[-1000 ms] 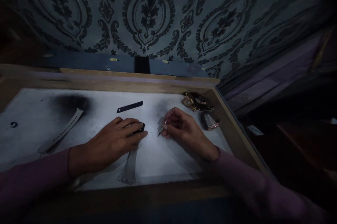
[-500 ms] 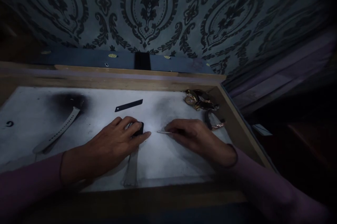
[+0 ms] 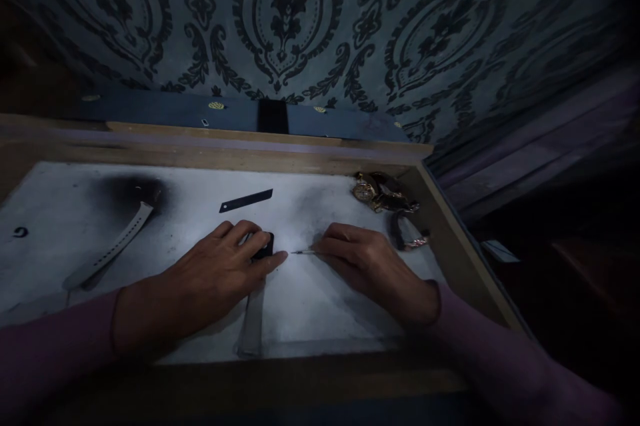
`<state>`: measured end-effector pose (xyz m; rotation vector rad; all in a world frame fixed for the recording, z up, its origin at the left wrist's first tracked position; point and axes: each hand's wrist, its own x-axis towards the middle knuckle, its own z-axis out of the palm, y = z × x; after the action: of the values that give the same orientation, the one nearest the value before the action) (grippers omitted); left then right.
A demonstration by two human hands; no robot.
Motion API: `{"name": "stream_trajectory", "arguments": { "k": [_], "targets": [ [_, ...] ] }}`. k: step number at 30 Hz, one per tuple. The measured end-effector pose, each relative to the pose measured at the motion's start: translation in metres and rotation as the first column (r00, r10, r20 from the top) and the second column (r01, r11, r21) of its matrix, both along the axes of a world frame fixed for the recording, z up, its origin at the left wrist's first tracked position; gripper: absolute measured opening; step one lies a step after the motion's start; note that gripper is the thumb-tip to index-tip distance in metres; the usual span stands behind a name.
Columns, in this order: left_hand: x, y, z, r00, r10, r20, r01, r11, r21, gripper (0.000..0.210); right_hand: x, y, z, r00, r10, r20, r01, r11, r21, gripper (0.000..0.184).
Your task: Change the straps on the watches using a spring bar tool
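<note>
My left hand [image 3: 215, 273] is closed over a dark smartwatch [image 3: 269, 246], holding it down on the white surface [image 3: 300, 319]. A pale strap [image 3: 251, 323] runs from under that hand toward the front edge. In my right hand [image 3: 367, 263], the fingers pinch a thin, pointed metal tool [image 3: 303, 252]. Its tip points left and stops just short of my left thumb, apart from the watch. Another pale strap [image 3: 117, 245], with a row of holes, lies to the left. Behind the hands rests a dark snap-off knife blade [image 3: 246, 201].
Wristwatches [image 3: 367, 193] lie heaped in the back right corner, with a dark curved band [image 3: 397, 231] in front of them. A raised wooden rim [image 3: 453, 239] borders the surface. At far left is a small black curled piece [image 3: 20, 232].
My right hand and the tool have moved slightly left, bringing the tip closer to my left thumb. My left hand keeps its grip on the smartwatch. The view has shifted a little.
</note>
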<state>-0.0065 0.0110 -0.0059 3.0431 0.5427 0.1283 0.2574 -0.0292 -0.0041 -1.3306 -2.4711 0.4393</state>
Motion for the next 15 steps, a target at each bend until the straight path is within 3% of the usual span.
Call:
{"name": "stream_trajectory", "arguments": {
  "k": [15],
  "targets": [
    [-0.0003, 0.0, -0.0011, 0.999, 0.005, 0.033, -0.004, 1.0, -0.021, 0.042, -0.0024, -0.0001, 0.0003, 1.0, 0.003, 0.024, -0.003, 1.0, -0.002, 0.031]
  ]
}}
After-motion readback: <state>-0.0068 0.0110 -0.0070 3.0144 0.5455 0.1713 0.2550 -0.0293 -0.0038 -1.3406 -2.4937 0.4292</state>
